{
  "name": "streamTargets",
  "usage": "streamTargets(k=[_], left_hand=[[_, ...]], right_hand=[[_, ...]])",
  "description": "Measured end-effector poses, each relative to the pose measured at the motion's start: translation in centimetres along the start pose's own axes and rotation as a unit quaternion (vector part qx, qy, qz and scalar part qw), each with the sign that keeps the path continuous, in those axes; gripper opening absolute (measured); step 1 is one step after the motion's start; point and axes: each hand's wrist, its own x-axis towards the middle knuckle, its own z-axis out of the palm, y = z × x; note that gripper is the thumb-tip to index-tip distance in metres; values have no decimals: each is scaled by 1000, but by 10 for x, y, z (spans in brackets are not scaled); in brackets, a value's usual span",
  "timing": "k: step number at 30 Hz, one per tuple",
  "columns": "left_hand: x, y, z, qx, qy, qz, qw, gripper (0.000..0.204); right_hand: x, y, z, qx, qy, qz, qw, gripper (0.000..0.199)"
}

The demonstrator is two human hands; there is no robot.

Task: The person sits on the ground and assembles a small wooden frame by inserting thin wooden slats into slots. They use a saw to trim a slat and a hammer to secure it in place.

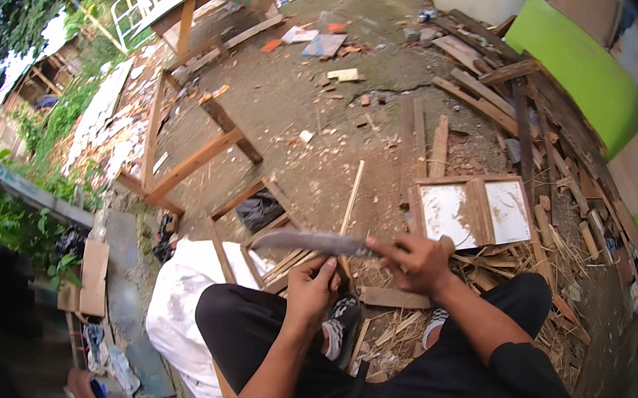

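Note:
My right hand (416, 263) is wrapped round the handle of a machete (313, 242). Its broad, dull grey blade points left, across and just above my left hand. The fingers of my left hand (312, 284) are pinched together close under the blade; what they hold, if anything, is too small and covered to name. Both hands are over the gap between my bent knees. Below them, wood splinters and thin strips (390, 342) lie around my shoes, with a short flat board (393, 297) among them.
A white sack (180, 306) lies by my left knee, near a small wooden frame (221, 252). Ahead left stands a larger wooden frame (197, 163). A white-panelled wooden piece (448, 218) lies to the right, beside piled planks (483, 97) and a leaning green board (580, 72).

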Motion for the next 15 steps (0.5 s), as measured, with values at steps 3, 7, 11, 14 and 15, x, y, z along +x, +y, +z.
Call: streamTargets(k=[3,7,11,14,15], left_hand=[[-13,-2,-11,7,30,3,1000,33],[-37,-10,-30,37,71,-29,996,30],[-67,-27,-38,-105,134,-30,985,32],[-76,-38,-44,-111,147,-36,982,36],[-83,-44,-43,-111,145,-47,982,38]], right_hand=[[6,-1,10,19,-21,13,1000,51],[8,-25,25,61,-40,-56,996,51],[14,-40,40,65,-76,-79,992,50],[10,-64,44,115,-82,-179,974,46],[11,-58,49,108,-89,-132,981,47]])
